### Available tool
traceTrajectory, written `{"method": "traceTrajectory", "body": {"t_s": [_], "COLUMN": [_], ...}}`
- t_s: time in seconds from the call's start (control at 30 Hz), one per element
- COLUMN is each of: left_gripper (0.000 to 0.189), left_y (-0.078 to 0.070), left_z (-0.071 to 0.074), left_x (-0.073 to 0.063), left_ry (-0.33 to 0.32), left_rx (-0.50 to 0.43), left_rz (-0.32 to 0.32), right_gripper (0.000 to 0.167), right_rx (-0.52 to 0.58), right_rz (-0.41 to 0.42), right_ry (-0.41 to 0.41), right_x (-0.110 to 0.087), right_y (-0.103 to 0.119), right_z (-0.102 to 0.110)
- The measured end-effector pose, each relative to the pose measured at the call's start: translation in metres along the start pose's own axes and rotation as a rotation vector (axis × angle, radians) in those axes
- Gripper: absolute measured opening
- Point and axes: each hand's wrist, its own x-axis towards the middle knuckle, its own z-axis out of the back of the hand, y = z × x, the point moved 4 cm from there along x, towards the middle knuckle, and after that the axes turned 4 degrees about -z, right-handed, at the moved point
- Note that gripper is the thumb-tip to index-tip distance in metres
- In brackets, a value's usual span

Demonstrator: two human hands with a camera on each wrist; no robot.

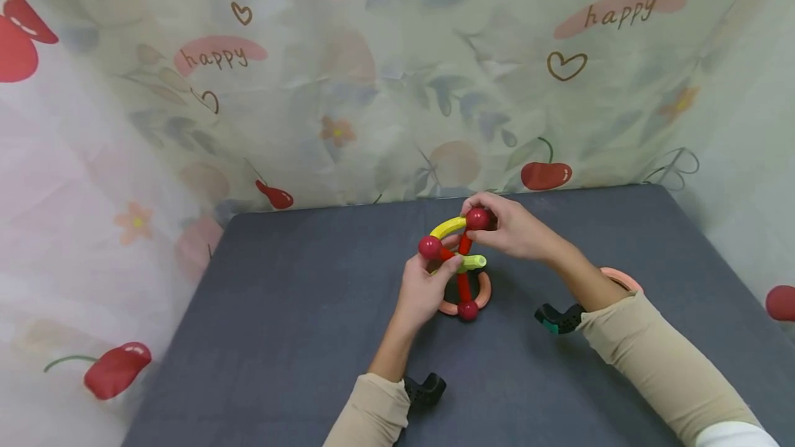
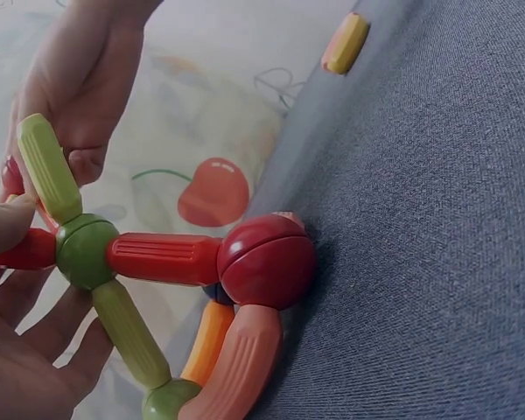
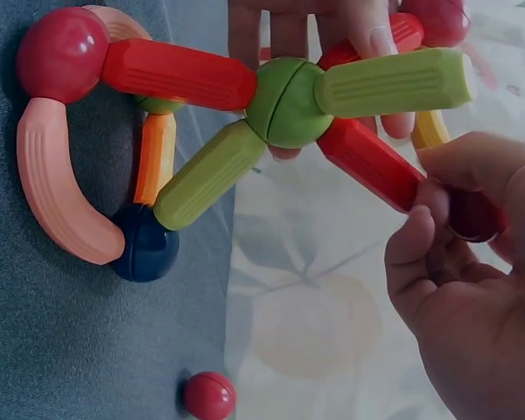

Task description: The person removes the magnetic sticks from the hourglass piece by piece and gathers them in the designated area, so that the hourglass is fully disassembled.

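A magnetic stick-and-ball model [image 1: 464,288] stands on the dark cloth. Its base joins curved peach sticks [image 3: 61,184], an orange stick [image 3: 155,157], a red ball [image 3: 63,54] and a navy ball [image 3: 146,245]. Straight sticks rise to a green ball [image 3: 289,102], from which a light green stick [image 3: 398,83] juts out. My left hand [image 1: 425,290] grips an upper red stick [image 2: 22,249] beside the green ball. My right hand [image 1: 512,230] pinches an upper red ball [image 1: 477,219]. A yellow curved stick [image 1: 448,227] links that ball to another red ball [image 1: 430,247].
A peach curved piece [image 1: 623,279] lies by the right forearm, partly hidden. In the right wrist view a loose red ball [image 3: 210,396] sits near the table edge. The left wrist view has a yellow and pink piece [image 2: 346,44]. Patterned curtain [image 1: 397,88] hangs behind the table.
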Motion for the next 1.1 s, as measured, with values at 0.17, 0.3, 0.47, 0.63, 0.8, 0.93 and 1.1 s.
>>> {"method": "traceTrajectory", "body": {"t_s": [0.17, 0.3, 0.47, 0.63, 0.8, 0.93, 1.1], "left_gripper": [0.039, 0.039, 0.039, 0.040, 0.039, 0.041, 0.044], "left_y": [0.001, 0.002, 0.002, 0.001, 0.000, 0.002, 0.002], "left_z": [0.000, 0.000, -0.001, 0.002, 0.007, 0.006, 0.002], "left_x": [-0.001, 0.000, 0.000, -0.001, -0.002, -0.002, -0.002], "left_ry": [-0.005, -0.002, 0.002, -0.011, -0.027, -0.024, -0.017], "left_rx": [0.014, -0.002, -0.011, 0.013, 0.018, 0.004, -0.005], "left_rz": [-0.006, -0.031, -0.027, -0.010, 0.006, 0.014, 0.026], "right_gripper": [0.028, 0.026, 0.029, 0.042, 0.053, 0.047, 0.045], "right_rx": [0.043, 0.038, 0.078, -0.051, -0.213, -0.257, -0.294], "right_rz": [-0.076, -0.143, -0.238, -0.219, -0.293, -0.378, -0.402], "right_ry": [-0.003, 0.004, -0.033, -0.142, -0.221, -0.270, -0.260], "right_x": [-0.002, -0.003, -0.007, 0.004, 0.022, 0.024, 0.021], "right_y": [-0.002, -0.003, -0.010, -0.038, -0.088, -0.122, -0.146], "right_z": [0.002, 0.003, 0.009, 0.026, 0.036, 0.037, 0.029]}}
